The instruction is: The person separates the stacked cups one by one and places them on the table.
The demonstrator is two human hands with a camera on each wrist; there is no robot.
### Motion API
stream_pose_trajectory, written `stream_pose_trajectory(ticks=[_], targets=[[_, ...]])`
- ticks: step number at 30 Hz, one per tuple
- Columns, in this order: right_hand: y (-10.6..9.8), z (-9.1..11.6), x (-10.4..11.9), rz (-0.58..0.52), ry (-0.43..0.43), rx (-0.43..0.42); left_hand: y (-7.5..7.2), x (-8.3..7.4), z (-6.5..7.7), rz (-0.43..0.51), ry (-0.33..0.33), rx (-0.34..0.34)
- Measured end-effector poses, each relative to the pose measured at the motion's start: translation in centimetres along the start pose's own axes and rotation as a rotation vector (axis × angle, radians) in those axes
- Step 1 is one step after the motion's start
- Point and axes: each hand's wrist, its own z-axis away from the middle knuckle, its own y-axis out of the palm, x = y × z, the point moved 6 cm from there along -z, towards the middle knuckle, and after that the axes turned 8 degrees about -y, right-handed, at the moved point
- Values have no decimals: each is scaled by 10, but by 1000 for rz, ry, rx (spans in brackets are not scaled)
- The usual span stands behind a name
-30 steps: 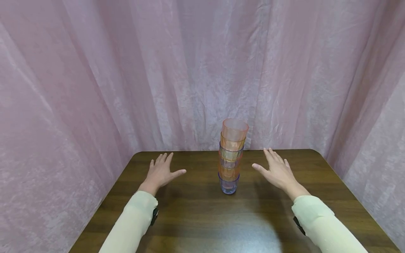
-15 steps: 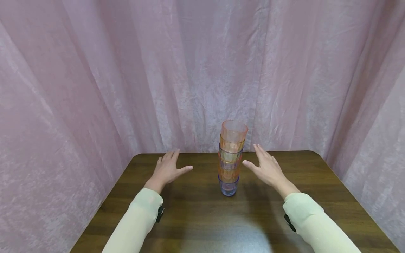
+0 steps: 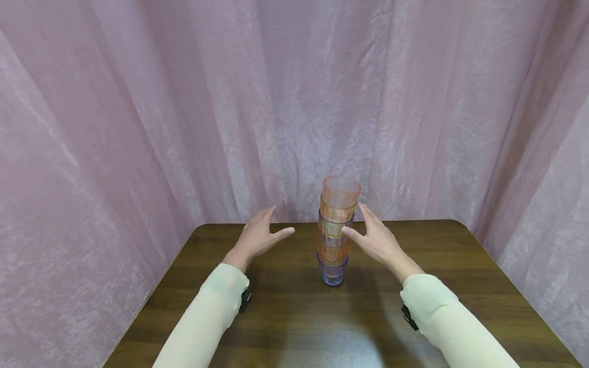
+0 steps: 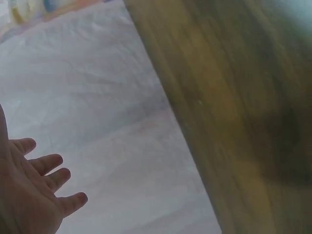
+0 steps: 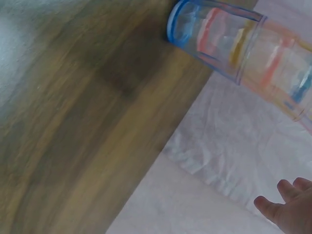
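Note:
A tall stack of several clear tinted cups [image 3: 334,245] stands upright on the table, orange at the top and blue-violet at the bottom. My right hand [image 3: 378,239] is at the stack's right side, its thumb overlapping the cups in the head view and its fingers spread. On the other side my left hand [image 3: 255,236] hovers with thumb out, a gap away from the stack. The right wrist view shows the cups [image 5: 248,44] sideways, with the right fingertips [image 5: 265,204] apart from them. Both hands hold nothing.
The brown wooden table [image 3: 294,317] has rounded far corners. Behind it and along both sides hangs a pink velvet curtain [image 3: 294,102]. Pale green sleeves [image 3: 207,312] cover both forearms, with dark straps near the wrists.
Both hands have moved inward and slightly up toward the stack, the right one coming from beside it to overlap its edge. The cups stay in place.

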Motion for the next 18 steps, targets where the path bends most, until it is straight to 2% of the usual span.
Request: stream_pose_trajectory(ticks=[5,10,18], targets=[[1,-4,4,-67,26,-11,-4,-18,-4,85,-4,7],[2,-8,9,-127,43,-13,-10,-42,-9,182,25,22],[3,-13,16,-244,34,-24,-16,-80,-13,291,53,66]])
